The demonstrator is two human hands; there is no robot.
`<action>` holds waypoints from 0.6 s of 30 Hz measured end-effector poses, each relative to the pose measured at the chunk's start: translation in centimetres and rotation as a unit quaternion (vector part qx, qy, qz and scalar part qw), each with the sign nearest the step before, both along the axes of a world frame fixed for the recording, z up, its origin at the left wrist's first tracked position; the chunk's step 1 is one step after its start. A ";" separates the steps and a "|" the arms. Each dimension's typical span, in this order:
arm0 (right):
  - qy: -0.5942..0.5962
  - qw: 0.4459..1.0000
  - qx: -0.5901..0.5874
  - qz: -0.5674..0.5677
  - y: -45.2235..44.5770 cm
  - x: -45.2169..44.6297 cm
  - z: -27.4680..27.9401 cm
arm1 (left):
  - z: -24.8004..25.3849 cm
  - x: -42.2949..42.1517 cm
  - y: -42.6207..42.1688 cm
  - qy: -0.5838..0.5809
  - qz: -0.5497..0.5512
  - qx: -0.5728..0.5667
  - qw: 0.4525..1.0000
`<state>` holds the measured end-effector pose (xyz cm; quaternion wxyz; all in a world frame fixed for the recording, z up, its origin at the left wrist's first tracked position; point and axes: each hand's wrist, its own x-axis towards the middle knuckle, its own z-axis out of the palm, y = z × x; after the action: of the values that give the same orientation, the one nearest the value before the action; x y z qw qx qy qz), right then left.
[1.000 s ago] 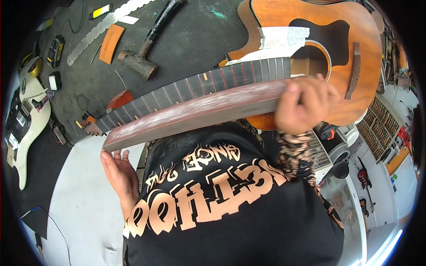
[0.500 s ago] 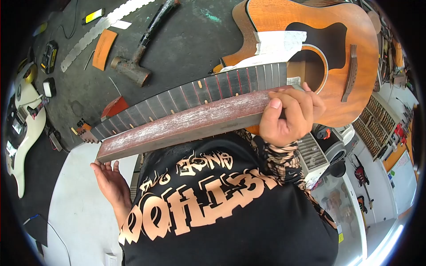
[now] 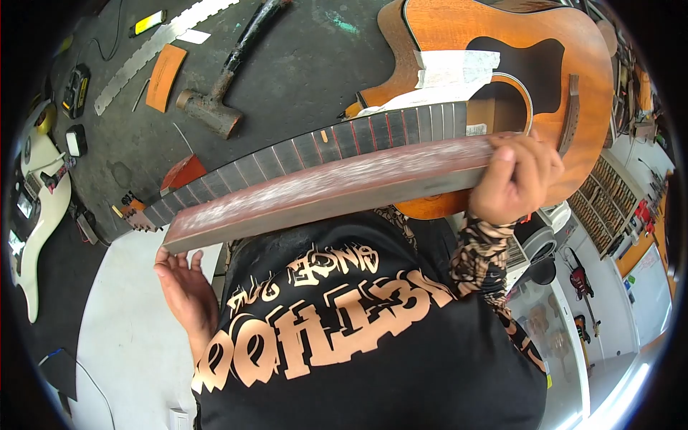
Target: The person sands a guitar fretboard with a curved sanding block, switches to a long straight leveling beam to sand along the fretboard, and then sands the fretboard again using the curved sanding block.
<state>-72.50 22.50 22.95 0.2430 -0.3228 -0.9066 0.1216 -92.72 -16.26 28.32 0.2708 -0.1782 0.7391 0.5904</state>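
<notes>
On my feed the right hand (image 3: 517, 175) has its fingers curled closed around one end of the long reddish beam (image 3: 330, 180); the left hand (image 3: 186, 292) is mostly open, fingertips at the other end. Beam's lying along the acoustic guitar (image 3: 550, 123)'s fretboard (image 3: 308, 149) (can't tell if they touch). Hammer (image 3: 216, 106)'s on the desk (image 3: 315, 72) beyond.

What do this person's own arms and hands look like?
Both the left hand and the right hand are bare, with no gloves. The right arm wears a close-fitting sleeve, boldly patterned in black and tan, down to about the wrist. The left forearm is mostly hidden by the black shirt, which has big peach lettering.
</notes>
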 end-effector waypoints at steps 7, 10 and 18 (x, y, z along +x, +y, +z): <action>0.028 0.999 -0.021 -0.001 -5.3 -2.9 0.7 | 0.5 -1.6 -3.8 0.024 0.036 -0.016 0.999; 0.047 0.998 -0.021 -0.018 -6.6 -1.7 2.0 | 1.4 -0.9 -2.9 0.054 0.026 -0.025 0.998; 0.021 0.999 0.002 -0.038 -3.9 0.0 1.1 | 0.2 0.0 -1.3 0.034 0.012 -0.017 0.999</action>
<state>-72.48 18.61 24.09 0.2676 -0.3542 -0.8884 0.1172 -92.75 -17.53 28.53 0.2354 -0.1718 0.7553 0.5870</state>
